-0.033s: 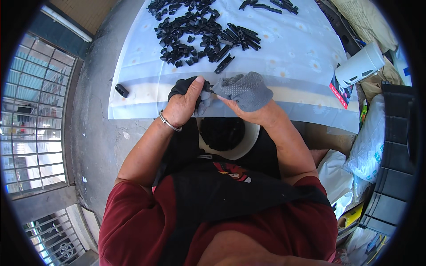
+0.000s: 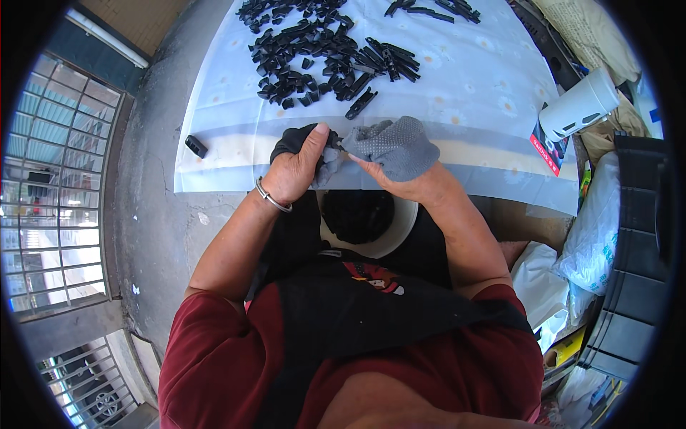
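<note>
Over the near edge of the table, my left hand [image 2: 299, 161] is closed, its thumb pointing up, with black glove fabric over its fingers. Close on its right, my right hand [image 2: 394, 151] is closed too, in a grey dotted glove that leaves the thumb bare. Their fingertips meet at a small black plastic piece [image 2: 334, 144], mostly hidden by the fingers. Some grey cloth shows below my left fingers. Just beyond the hands lies a single long black plastic part [image 2: 361, 104], beside a pile of small black plastic pieces [image 2: 296, 68].
White flowered cloth [image 2: 471, 93] covers the table. A black part [image 2: 196, 146] lies alone at left; more long ones [image 2: 429, 11] lie at the far side. A white cylinder [image 2: 579, 105] stands at right. Below the edge, a pale bucket [image 2: 407, 222] holds black contents. Bags and black crates crowd the right.
</note>
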A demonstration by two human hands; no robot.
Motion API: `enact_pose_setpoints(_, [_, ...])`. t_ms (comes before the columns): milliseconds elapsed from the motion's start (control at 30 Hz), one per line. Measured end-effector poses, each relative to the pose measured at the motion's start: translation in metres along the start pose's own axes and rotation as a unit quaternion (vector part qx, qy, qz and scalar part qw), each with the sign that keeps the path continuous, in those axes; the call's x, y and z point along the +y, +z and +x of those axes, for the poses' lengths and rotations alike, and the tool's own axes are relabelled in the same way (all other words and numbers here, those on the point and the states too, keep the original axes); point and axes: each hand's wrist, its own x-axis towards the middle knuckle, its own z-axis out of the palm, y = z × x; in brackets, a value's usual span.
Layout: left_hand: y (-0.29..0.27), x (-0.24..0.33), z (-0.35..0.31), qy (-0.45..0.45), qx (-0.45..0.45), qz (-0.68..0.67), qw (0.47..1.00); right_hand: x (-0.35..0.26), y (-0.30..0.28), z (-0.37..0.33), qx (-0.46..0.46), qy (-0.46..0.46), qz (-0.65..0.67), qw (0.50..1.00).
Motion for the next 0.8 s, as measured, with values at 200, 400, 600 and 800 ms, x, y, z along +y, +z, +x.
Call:
enact_pose_setpoints(200, [0.000, 0.012, -0.003, 0.003, -0.006, -0.015, 1.000, -0.003, 0.000, -0.002, 0.010, -0.029, -0.052, 0.998])
enact_pose_setpoints(400, [-0.003, 0.010, -0.002, 0.100, -0.007, 0.122, 0.987, -0.008, 0.002, -0.002, 0.018, -0.085, -0.149, 0.985])
enact_pose_setpoints(600, [0.009, 0.017, -0.012, 0.082, 0.019, 0.226, 0.970, -0.011, 0.027, -0.006, 0.057, -0.089, -0.096, 0.990])
enact_pose_setpoints(800, [-0.023, 0.004, -0.016, 0.137, 0.012, 0.362, 0.922, -0.024, -0.003, 0.010, -0.179, 0.027, 0.040, 0.983])
